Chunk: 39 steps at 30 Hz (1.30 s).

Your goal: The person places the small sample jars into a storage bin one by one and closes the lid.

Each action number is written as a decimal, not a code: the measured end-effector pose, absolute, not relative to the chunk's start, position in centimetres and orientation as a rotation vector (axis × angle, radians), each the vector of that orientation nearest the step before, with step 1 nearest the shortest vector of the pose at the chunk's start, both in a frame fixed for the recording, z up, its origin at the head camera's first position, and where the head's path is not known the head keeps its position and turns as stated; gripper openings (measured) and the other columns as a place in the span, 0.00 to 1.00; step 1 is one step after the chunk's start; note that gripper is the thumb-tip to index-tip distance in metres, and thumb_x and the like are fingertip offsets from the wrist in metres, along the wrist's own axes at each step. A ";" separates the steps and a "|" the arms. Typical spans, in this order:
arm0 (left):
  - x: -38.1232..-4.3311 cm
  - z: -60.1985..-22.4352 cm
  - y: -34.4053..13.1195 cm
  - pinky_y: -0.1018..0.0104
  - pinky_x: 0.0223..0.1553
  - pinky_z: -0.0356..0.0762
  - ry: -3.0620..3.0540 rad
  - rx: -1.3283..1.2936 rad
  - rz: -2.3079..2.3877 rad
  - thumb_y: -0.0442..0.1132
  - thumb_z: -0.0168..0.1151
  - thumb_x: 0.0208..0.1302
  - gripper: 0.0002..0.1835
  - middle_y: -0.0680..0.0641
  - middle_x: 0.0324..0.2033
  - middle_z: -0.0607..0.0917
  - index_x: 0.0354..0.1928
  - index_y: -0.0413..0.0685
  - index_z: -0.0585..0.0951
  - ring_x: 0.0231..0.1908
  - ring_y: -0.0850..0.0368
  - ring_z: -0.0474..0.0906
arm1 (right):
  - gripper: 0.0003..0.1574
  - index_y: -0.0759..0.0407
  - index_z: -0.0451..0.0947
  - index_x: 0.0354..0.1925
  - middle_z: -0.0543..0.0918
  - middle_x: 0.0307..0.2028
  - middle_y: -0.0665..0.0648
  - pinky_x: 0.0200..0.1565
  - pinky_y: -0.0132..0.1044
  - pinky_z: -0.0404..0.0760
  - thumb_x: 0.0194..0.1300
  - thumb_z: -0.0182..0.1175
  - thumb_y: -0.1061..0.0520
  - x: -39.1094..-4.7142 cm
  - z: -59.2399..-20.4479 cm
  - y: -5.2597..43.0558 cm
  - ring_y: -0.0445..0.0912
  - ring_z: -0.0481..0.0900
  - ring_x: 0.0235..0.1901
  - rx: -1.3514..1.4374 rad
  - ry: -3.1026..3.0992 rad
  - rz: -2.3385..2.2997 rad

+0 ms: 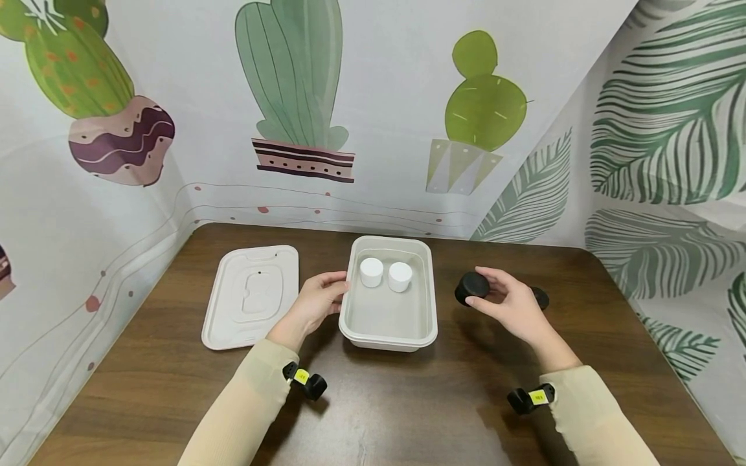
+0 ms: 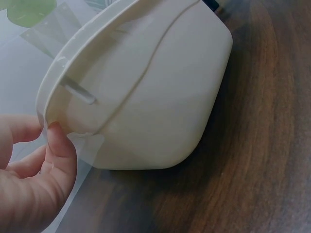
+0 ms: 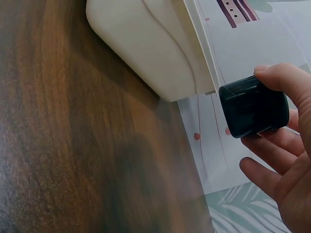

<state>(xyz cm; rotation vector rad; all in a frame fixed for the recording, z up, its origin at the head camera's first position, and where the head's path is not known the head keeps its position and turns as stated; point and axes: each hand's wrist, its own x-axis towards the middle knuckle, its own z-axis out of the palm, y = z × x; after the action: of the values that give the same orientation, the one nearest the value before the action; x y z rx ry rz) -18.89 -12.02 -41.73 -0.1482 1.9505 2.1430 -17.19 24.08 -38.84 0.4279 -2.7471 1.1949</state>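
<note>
A cream plastic box (image 1: 387, 320) stands on the table with two small white round jars (image 1: 372, 272) inside, near its far end. My left hand (image 1: 315, 303) pinches the rim at the box's left side, thumb on the outer wall (image 2: 155, 92). To the right of the box, my right hand (image 1: 515, 309) holds a short black cylindrical jar (image 1: 471, 287) between thumb and fingers. In the right wrist view the black jar (image 3: 252, 108) is raised off the table. A second black round piece (image 1: 540, 298) lies partly hidden behind the right hand.
A flat cream lid (image 1: 253, 294) lies on the brown wooden table (image 1: 402, 414) left of the box. Behind the table hangs a white cloth (image 1: 390, 97) printed with cacti and leaves.
</note>
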 end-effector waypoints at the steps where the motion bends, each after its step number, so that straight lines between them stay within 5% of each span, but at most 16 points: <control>1: -18.9 -41.7 -12.0 0.69 0.32 0.80 1.950 -0.152 2.144 0.31 0.54 0.65 0.21 0.31 0.50 0.78 0.60 0.31 0.70 0.35 0.55 0.82 | 0.40 0.61 0.69 0.62 0.80 0.51 0.64 0.45 0.26 0.78 0.54 0.70 0.51 -17.2 -38.8 24.0 0.55 0.81 0.48 0.427 -2.748 1.202; 7: -18.9 -41.7 -12.0 0.68 0.32 0.80 1.950 -0.157 2.150 0.31 0.54 0.65 0.21 0.28 0.52 0.77 0.59 0.31 0.70 0.37 0.53 0.82 | 0.40 0.60 0.69 0.62 0.80 0.51 0.64 0.43 0.15 0.71 0.54 0.70 0.50 -17.2 -38.8 23.7 0.56 0.81 0.48 0.428 -2.749 1.222; 25: -19.0 -41.8 -11.9 0.68 0.33 0.80 1.960 -0.160 2.133 0.31 0.54 0.65 0.21 0.31 0.50 0.78 0.60 0.32 0.70 0.36 0.55 0.82 | 0.40 0.56 0.70 0.62 0.82 0.50 0.61 0.44 0.33 0.78 0.53 0.70 0.48 -17.6 -38.8 23.0 0.54 0.82 0.47 0.424 -2.755 1.189; 39: -18.9 -41.7 -12.0 0.67 0.33 0.80 1.960 -0.142 2.138 0.31 0.54 0.65 0.22 0.35 0.47 0.80 0.60 0.31 0.70 0.35 0.56 0.82 | 0.39 0.56 0.70 0.62 0.82 0.49 0.62 0.46 0.37 0.79 0.53 0.71 0.50 -17.8 -38.7 22.1 0.54 0.81 0.47 0.445 -2.739 1.244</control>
<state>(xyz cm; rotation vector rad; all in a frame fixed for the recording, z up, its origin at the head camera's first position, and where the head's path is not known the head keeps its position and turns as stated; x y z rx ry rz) -18.88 -12.04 -41.69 -0.1418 1.9599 2.1382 -17.77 22.05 -38.65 0.4446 -2.7392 1.2442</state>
